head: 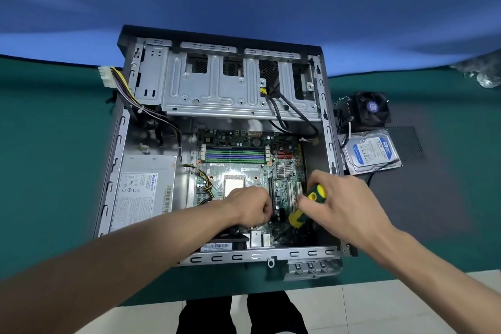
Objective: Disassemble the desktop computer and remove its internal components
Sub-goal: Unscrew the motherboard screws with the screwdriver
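Right hand (pixel 336 198): wrapped around the yellow-and-green handle of a screwdriver (pixel 306 207), which slants down towards the near part of the board; the tip is hidden.
Left hand (pixel 253 205): curled into a loose fist resting on the board just left of the black slot; I cannot tell whether it has hold of anything.
Board (pixel 244 171): lies flat inside the case, both hands over its near half, with a bare pale square near its middle and coloured memory slots along the far edge.
Case (pixel 119 141): lies open on its side on the green table (pixel 48 144), with a metal drive cage across the far end.
Power supply (pixel 143 187): grey box in the case, left of the board, label up.
Cables (pixel 119 78): a bundle with a white plug hangs over the far-left corner of the case.
Hard drive (pixel 370 150): on the table just right of the case, label up.
Fan (pixel 372 110): black, just beyond the hard drive.
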Demonstrator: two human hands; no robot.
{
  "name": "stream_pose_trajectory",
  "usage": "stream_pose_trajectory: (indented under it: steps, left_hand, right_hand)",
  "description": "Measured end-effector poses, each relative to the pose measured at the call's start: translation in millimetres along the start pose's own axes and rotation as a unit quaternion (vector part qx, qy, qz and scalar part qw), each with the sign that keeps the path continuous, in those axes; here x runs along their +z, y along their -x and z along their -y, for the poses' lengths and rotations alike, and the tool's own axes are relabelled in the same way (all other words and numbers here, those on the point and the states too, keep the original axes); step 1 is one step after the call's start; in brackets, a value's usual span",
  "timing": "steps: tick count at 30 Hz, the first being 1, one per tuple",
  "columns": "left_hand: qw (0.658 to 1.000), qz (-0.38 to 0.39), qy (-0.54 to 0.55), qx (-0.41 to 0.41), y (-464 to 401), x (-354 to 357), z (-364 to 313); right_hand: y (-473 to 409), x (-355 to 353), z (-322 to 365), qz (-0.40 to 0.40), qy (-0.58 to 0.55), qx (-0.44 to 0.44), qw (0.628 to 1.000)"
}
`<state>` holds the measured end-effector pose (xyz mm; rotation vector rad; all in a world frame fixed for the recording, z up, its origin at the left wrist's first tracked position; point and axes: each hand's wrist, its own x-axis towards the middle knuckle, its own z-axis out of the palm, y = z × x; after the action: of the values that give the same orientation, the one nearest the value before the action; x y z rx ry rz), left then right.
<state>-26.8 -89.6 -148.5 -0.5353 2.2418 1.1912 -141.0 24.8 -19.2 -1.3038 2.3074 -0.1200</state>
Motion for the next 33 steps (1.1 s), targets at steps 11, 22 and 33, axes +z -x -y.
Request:
stream_pose_trajectory:
  steps: [11,22,33]
  left_hand:
    - [1.0,0.005,0.025,-0.016,-1.4,0.1,0.1]
    - [0.999,0.003,0.03,-0.021,-3.1,0.5,1.6]
    - [0.999,0.006,0.04,-0.03,-3.9,1.1,3.8]
  right_hand:
    - [4.9,4.9,-4.4,-0.001,-0.016,0.004,1.0]
    - [3.5,3.6,-4.9,-0.022,-0.016,0.02,0.999]
    - [6.3,5.3,-4.7,-0.045,-0.008,0.023,0.999]
